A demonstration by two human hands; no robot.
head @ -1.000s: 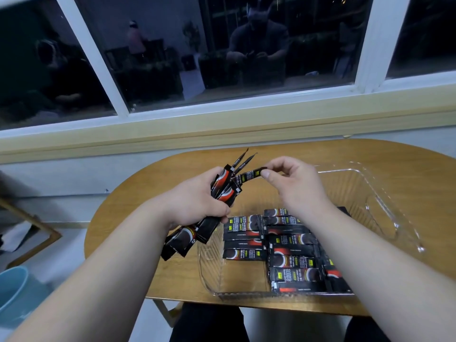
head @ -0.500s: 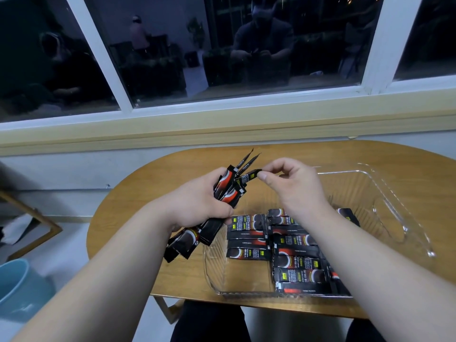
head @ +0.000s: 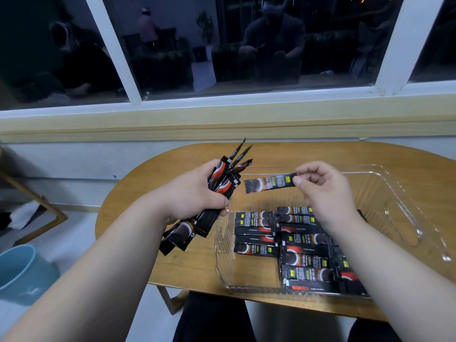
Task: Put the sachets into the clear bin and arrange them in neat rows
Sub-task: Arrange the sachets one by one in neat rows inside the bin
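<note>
Far side: a window (head: 222, 45), dark glass with reflections of seated people. Below it a rounded wooden table (head: 296, 154). A blue bucket (head: 22, 270) stands on the floor, near left.

On the right half of the table sits the clear bin (head: 222, 262), long axis running near to far. Its near half holds the laid sachets (head: 306, 243) in columns, each flat with its long axis left–right. There is a short left column and a longer middle one reaching the near wall. A third at right is mostly hidden under the right forearm. The far half of the bin floor is bare.

Over the table, just left of the bin's left wall, the left hand (head: 195, 193) is clenched round a bundle (head: 223, 186) of sachets. Their tips fan up and away, and the other ends stick out below the fist.

Over the bin, the right hand (head: 325, 191) pinches the right end of a single sachet (head: 270, 183) between thumb and forefinger. The sachet is in the air, apart from the bundle and roughly level, free end pointing left.

Relation that matters: the single sachet already lies parallel to the rows and hangs above the bare floor just beyond their far ends. Judgement: the right hand is nearer any slot. Lowering it slightly nearward would extend a column, with no turn needed. The gap at the near end of the left column is the other candidate.

Print: white characters, a yellow-green tag, a dark cup with a red swirl. The text is too small to read, and no brand can be made out.
</note>
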